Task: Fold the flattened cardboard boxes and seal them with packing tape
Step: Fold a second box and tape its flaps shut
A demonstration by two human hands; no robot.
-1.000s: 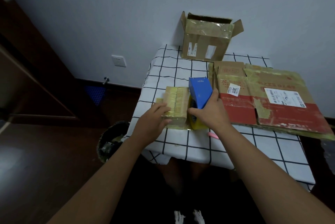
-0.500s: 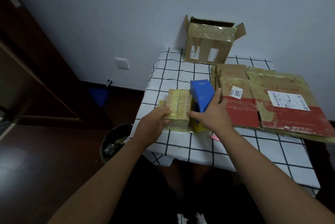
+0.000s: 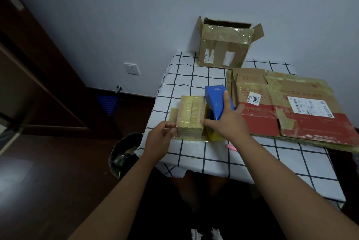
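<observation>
A small box (image 3: 191, 116) sits on the table (image 3: 194, 84), between the two hands. The left hand (image 3: 159, 140) touches its near left corner; the right hand (image 3: 227, 123) is just right of it, on a tape dispenser (image 3: 216, 103) that stands against the box's right side. Right of the right hand, flattened boxes (image 3: 291, 107) lie stacked on the table, reaching past its right edge. Behind both hands, at the table's far edge by the wall, stands an open box (image 3: 223, 45). A bin (image 3: 124, 154) sits on the floor left of and below the left hand. A wall socket (image 3: 132, 68) lies further left and behind.
</observation>
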